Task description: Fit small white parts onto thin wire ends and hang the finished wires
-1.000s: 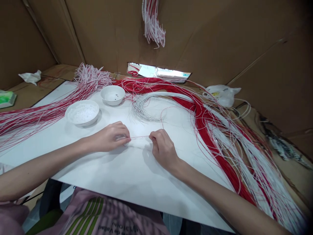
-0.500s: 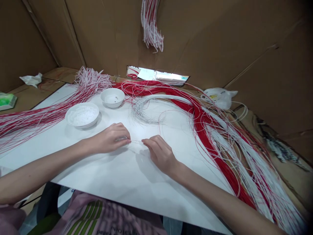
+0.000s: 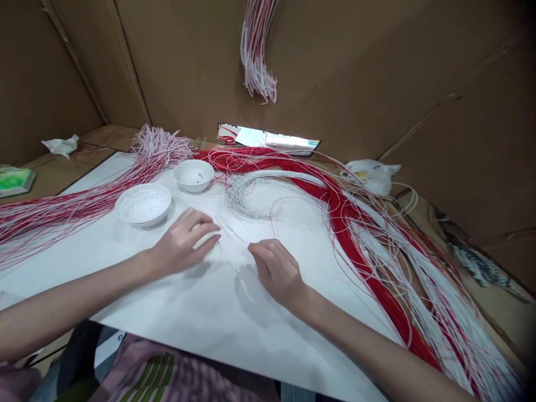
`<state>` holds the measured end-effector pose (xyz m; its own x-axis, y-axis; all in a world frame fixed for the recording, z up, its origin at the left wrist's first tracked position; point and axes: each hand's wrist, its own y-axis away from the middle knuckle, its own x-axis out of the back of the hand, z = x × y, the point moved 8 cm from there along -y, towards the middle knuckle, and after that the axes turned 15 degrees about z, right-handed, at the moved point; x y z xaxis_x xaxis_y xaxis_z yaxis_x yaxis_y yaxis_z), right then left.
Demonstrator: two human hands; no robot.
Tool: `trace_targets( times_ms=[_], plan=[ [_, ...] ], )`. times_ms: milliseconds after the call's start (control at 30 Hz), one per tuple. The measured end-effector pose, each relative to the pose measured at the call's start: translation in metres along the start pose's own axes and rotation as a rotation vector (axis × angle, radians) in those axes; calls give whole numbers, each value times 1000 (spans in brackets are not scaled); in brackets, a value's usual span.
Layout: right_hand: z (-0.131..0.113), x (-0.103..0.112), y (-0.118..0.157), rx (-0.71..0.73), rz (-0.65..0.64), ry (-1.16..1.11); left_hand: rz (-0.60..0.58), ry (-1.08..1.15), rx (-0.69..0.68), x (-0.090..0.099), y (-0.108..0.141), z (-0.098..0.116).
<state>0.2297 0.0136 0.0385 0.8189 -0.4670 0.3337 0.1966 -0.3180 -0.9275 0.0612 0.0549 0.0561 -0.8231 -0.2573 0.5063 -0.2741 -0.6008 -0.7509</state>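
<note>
My left hand [image 3: 184, 243] lies flat-fingered on the white board [image 3: 209, 301], just below a white bowl of white granules [image 3: 143, 204]. My right hand [image 3: 276, 273] rests loosely curled a short way to its right. Neither hand visibly holds anything. A thin reddish strand [image 3: 230, 229] lies on the board between and above them. Close by sits a coil of fine white wires [image 3: 247, 198]. A thick bundle of red and white wires [image 3: 360, 245] sweeps along the right, and another [image 3: 54, 223] spreads out to the left.
A smaller white bowl [image 3: 194, 175] stands at the board's far side. Cardboard walls [image 3: 377, 84] surround the work area, with a wire bunch [image 3: 255, 56] hanging from one. A white plastic bag [image 3: 372, 177], a crumpled tissue [image 3: 61, 146] and a green packet [image 3: 15, 181] lie beyond the board.
My hands have moved apart and no longer pinch the thin strand between them. My right hand has drawn back toward me, and the view has tilted slightly upward.
</note>
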Motion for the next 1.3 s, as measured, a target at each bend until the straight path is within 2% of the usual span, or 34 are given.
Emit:
trace_targets(
  times_ms=[67, 133, 200, 267, 367, 467, 533, 633, 700, 800, 967, 1100, 1200, 1300],
  plan=[
    [-4, 1, 0, 24, 9, -8, -126, 177, 207, -14, 8, 4],
    [-12, 2, 0, 77, -8, -26, -282, 381, 548, -37, 24, 4],
    [-23, 2, -1, 144, -34, -29, -305, 531, 787, -50, 35, 6],
    [-33, 1, -2, 223, -70, -9, -251, 630, 894, -54, 38, 6],
    [-46, -2, -1, 331, -116, 13, -201, 725, 955, -52, 37, 4],
    [-51, -5, 0, 339, -141, -10, -170, 728, 961, -45, 35, 2],
    [-47, -5, -6, 225, -134, -63, -132, 721, 912, -37, 28, 3],
    [-27, -1, -24, -158, -86, -170, -137, 778, 828, -29, 15, 9],
    [-13, -3, -34, -436, -108, -235, -201, 843, 805, -27, 9, 16],
    [-9, -12, -49, -662, -167, -441, -270, 908, 786, -22, -1, 25],
    [-7, -18, -87, -744, -122, -603, -250, 869, 776, -10, -21, 23],
    [-6, -14, -126, -715, -90, -588, -220, 831, 676, 7, -45, 23],
    [-9, -1, -164, -637, 8, -491, -185, 846, 575, 27, -66, 27],
    [-16, 23, -211, -530, 171, -440, -139, 850, 516, 62, -80, 29]
  ],
)
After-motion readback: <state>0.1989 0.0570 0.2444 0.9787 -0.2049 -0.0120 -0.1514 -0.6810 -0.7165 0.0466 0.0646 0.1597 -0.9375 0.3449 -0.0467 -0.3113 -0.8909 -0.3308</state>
